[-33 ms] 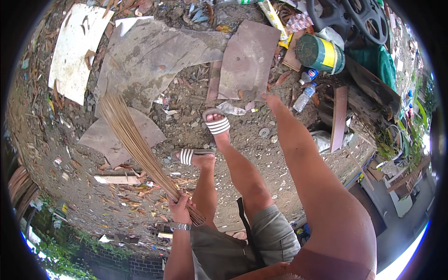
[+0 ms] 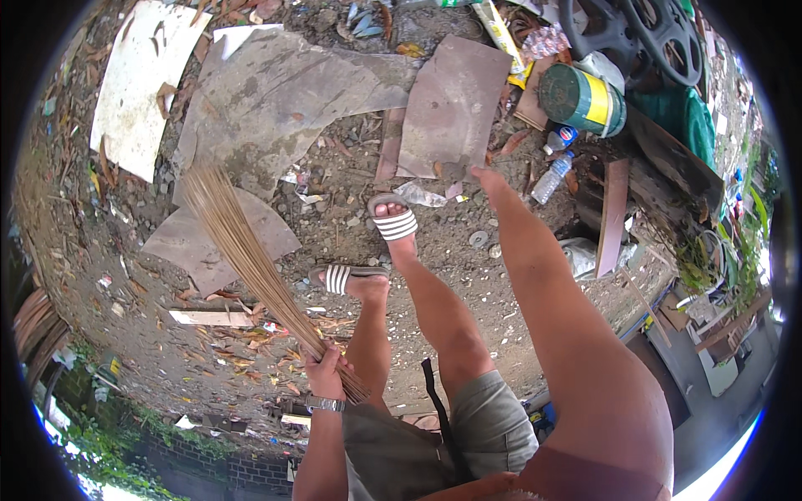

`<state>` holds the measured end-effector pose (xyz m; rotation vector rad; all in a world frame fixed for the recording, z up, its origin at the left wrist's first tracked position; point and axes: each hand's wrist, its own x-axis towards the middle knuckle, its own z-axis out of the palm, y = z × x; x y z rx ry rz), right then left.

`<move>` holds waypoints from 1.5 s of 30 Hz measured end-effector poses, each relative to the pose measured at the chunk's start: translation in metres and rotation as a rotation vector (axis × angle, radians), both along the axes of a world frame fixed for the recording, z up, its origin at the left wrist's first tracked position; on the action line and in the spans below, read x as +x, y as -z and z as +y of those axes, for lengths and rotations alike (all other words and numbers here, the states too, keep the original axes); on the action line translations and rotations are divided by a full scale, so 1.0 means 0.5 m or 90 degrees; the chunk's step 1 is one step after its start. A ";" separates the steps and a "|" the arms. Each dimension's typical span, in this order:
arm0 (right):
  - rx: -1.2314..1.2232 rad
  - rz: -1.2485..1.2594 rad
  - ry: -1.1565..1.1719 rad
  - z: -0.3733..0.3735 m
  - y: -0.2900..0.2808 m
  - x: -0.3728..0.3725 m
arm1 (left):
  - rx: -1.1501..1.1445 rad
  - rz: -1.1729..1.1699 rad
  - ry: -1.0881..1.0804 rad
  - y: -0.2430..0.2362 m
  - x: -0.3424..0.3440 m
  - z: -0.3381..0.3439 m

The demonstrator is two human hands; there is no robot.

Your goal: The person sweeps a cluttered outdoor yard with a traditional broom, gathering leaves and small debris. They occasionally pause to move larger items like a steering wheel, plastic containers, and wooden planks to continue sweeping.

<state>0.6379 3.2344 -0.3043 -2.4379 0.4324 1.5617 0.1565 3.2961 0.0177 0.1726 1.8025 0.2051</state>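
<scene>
My left hand (image 2: 326,373) is shut around the bound end of a stick broom (image 2: 251,259). Its long tan bristles fan out up and to the left, with the tips over a grey slab (image 2: 276,92) on the dirt. My right arm stretches forward, and my right hand (image 2: 482,176) is at the lower edge of a brown board (image 2: 451,100). That hand is small and foreshortened, so its fingers are unclear. My feet in striped sandals (image 2: 393,222) stand on gravelly ground between the two hands.
Dry leaves and scraps of litter lie around the broom. A green and yellow drum (image 2: 582,100), plastic bottles (image 2: 551,177), a black wheel (image 2: 635,29) and wooden planks (image 2: 614,219) crowd the upper right. A white board (image 2: 138,83) lies upper left. A low brick wall (image 2: 209,469) runs behind me.
</scene>
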 end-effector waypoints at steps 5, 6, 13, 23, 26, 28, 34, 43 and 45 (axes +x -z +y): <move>0.042 0.085 0.203 0.026 -0.003 -0.035 | -0.019 0.016 -0.022 0.005 -0.005 -0.036; 0.105 0.115 0.223 0.032 -0.014 -0.034 | -0.026 0.014 -0.030 -0.003 -0.005 -0.042; -0.050 0.010 0.226 0.132 -0.095 -0.068 | 0.013 -0.043 -0.097 -0.040 -0.006 -0.063; 0.163 0.063 0.382 0.180 0.032 -0.233 | 0.208 0.046 -0.320 0.015 -0.076 -0.180; 0.346 -0.057 0.310 0.189 -0.058 -0.277 | 0.138 0.080 -0.432 0.020 -0.096 -0.190; 0.406 -0.114 0.184 0.199 -0.156 -0.307 | 0.080 0.116 -0.445 0.020 -0.102 -0.192; 0.532 -0.218 -0.370 0.229 -0.433 -0.432 | 0.029 0.127 -0.477 -0.001 -0.108 -0.208; 0.772 -0.253 -0.927 0.592 -0.385 -0.823 | 0.081 0.130 -0.506 -0.022 -0.179 -0.256; 0.658 -0.260 -1.097 0.689 -0.317 -0.931 | 0.071 0.086 -0.563 -0.015 -0.213 -0.278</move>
